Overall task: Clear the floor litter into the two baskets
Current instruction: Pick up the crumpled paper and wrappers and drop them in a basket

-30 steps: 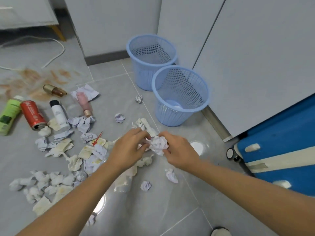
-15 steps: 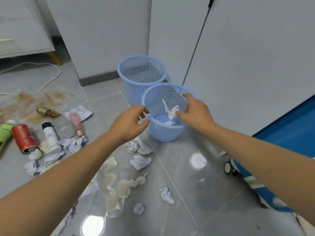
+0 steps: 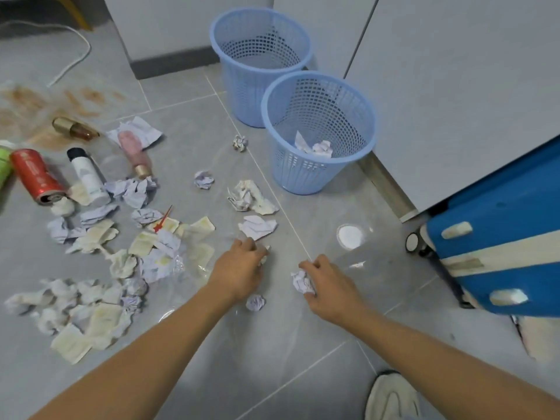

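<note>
While most litter lies spread over the floor to the left, the head view shows the right hand pinched on a crumpled paper ball and the left hand curled onto a scrap. The near basket, kept just ahead within reach, holds some paper; the far basket appears empty.

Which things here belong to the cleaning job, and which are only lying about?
Job: near basket, far basket, paper ball in right hand, left hand, tissue pile, red can.
Lying about: blue suitcase, white cable, shoe.
</note>
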